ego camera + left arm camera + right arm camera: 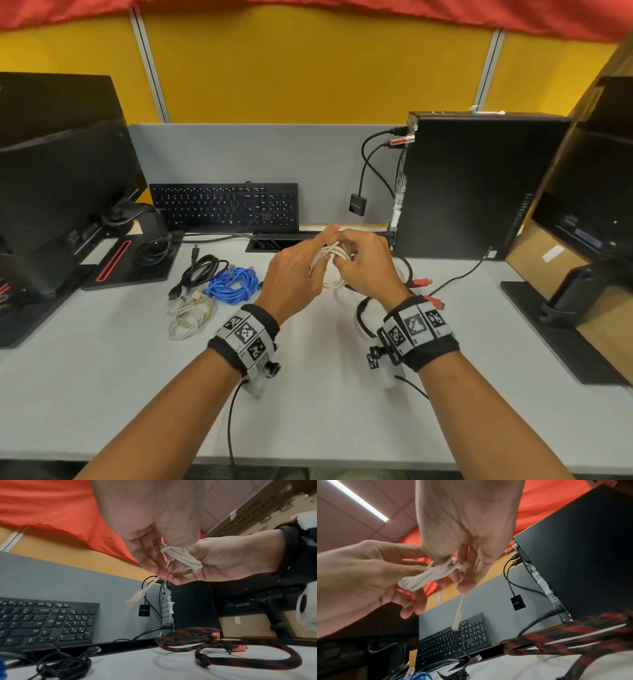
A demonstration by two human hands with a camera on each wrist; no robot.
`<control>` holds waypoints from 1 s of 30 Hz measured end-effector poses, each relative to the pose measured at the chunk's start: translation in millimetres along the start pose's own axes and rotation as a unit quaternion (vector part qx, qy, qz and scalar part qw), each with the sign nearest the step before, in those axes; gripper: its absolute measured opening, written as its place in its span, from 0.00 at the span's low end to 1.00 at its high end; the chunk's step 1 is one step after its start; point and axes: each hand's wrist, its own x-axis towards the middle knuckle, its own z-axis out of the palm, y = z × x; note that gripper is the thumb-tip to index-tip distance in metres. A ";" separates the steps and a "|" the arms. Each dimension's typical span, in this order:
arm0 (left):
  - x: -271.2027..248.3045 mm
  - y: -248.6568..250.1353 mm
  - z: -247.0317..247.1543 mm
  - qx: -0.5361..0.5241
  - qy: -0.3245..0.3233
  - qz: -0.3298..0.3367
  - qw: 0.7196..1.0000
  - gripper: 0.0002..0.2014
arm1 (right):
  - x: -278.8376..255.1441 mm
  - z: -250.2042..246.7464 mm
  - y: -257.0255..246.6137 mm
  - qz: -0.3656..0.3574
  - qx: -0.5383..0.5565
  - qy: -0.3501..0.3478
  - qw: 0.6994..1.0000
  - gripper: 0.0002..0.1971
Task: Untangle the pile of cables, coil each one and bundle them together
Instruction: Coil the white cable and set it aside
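A small white cable coil (330, 262) is held above the desk between both hands. My left hand (301, 263) grips one side of it, index finger stretched forward. My right hand (356, 257) pinches the other side, where a turn wraps round the bundle (453, 565). The coil's loose plug end (137, 597) dangles below the fingers. On the desk to the left lie a blue coil (234, 284), a black cable (202, 267) and a cream coil (186, 318). A red-and-black braided cable (240, 660) lies loose under my right wrist.
A black keyboard (226, 207) leans against the grey partition. A PC tower (472, 185) with plugged cables stands right of my hands. A monitor (61, 178) stands at the left, a monitor stand (565, 308) and cardboard box at the right. A cable slot (274, 244) lies behind the hands.
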 end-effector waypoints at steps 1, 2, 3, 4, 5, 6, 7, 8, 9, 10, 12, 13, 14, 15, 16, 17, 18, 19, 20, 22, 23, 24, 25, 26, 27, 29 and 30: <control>-0.9 -1.2 -1.7 0.020 -0.003 0.026 0.999 0.23 | 0.4 -1.5 -1.7 0.005 0.004 -0.009 1.000 0.07; -1.5 -2.9 -3.1 0.037 0.000 0.056 0.998 0.22 | 0.5 -3.5 -3.3 0.016 0.016 -0.018 1.000 0.05; -2.1 -4.5 -4.7 0.050 0.005 0.083 0.995 0.22 | 0.3 -5.3 -4.4 0.029 0.037 -0.027 0.999 0.04; -2.8 -6.3 -6.4 0.057 0.008 0.107 0.993 0.21 | -0.5 -6.4 -5.6 0.044 0.063 -0.036 0.996 0.06; -2.8 -7.5 -8.0 0.062 0.010 0.131 0.989 0.21 | -1.1 -7.0 -6.1 0.059 0.092 -0.044 0.993 0.08; -2.6 -8.2 -9.4 0.067 0.008 0.154 0.986 0.21 | -1.6 -7.3 -6.2 0.074 0.118 -0.056 0.989 0.08; -2.5 -8.4 -10.6 0.072 0.001 0.173 0.982 0.20 | -2.2 -7.5 -5.8 0.086 0.135 -0.070 0.985 0.07; -2.2 -8.0 -11.6 0.079 -0.011 0.188 0.979 0.18 | -2.3 -7.6 -5.6 0.093 0.138 -0.083 0.982 0.08; -1.9 -6.9 -13.1 0.085 -0.027 0.195 0.977 0.16 | -2.4 -7.3 -5.2 0.096 0.132 -0.097 0.982 0.09; -0.7 -5.5 -14.6 0.090 -0.045 0.194 0.976 0.14 | -2.5 -7.7 -5.7 0.096 0.123 -0.113 0.981 0.09; 2.8 -4.9 -18.3 0.097 -0.080 0.176 0.976 0.12 | -3.6 -8.2 -6.9 0.092 0.120 -0.139 0.979 0.07; 4.5 -5.2 -20.0 0.098 -0.092 0.165 0.977 0.12 | -4.3 -8.5 -7.4 0.090 0.124 -0.145 0.977 0.07; 6.0 -5.7 -21.3 0.099 -0.100 0.156 0.978 0.12 | -4.8 -8.0 -8.1 0.090 0.129 -0.145 0.977 0.06; 7.2 -6.5 -22.3 0.096 -0.104 0.145 0.979 0.12 | -4.5 -6.6 -8.0 0.092 0.135 -0.140 0.977 0.06; 8.2 -8.0 -22.6 0.090 -0.104 0.135 0.981 0.12 | -3.9 -5.2 -8.2 0.096 0.135 -0.132 0.977 0.05; 8.9 -9.7 -22.2 0.082 -0.102 0.125 0.984 0.12 | -3.0 -3.3 -7.8 0.102 0.128 -0.123 0.979 0.05; 9.3 -11.3 -20.9 0.076 -0.100 0.116 0.985 0.11 | -2.3 -1.3 -7.7 0.113 0.113 -0.115 0.980 0.05; 8.8 -12.6 -18.6 0.073 -0.100 0.109 0.986 0.11 | -2.0 1.0 -6.7 0.127 0.099 -0.107 0.981 0.05; 7.7 -13.9 -15.9 0.073 -0.098 0.105 0.987 0.11 | -2.4 3.5 -5.7 0.141 0.092 -0.101 0.981 0.05; 4.3 -16.4 -10.4 0.074 -0.090 0.097 0.988 0.12 | -5.2 8.3 -3.5 0.164 0.090 -0.099 0.977 0.06; 2.0 -18.2 -7.3 0.071 -0.085 0.091 0.990 0.13 | -7.0 10.7 -2.7 0.176 0.100 -0.102 0.974 0.06; -0.1 -20.4 -3.6 0.061 -0.078 0.080 0.992 0.13 | -8.3 12.3 -2.3 0.192 0.121 -0.103 0.968 0.04; -1.9 -22.8 0.0 0.039 -0.070 0.060 0.995 0.12 | -9.2 13.4 -2.3 0.209 0.155 -0.100 0.960 0.03; -3.1 -25.2 3.0 0.003 -0.057 0.033 0.998 0.10 | -9.0 13.8 -2.9 0.227 0.193 -0.092 0.950 0.06; -4.2 -27.2 5.7 -0.041 -0.043 0.005 0.998 0.10 | -8.0 14.3 -3.2 0.244 0.229 -0.083 0.939 0.11; -6.5 -27.4 9.7 -0.111 -0.021 -0.048 0.992 0.10 | -6.8 13.6 -5.5 0.272 0.286 -0.067 0.916 0.20; -7.3 -26.0 10.9 -0.139 -0.017 -0.069 0.988 0.10 | -7.1 13.1 -5.9 0.281 0.313 -0.065 0.905 0.23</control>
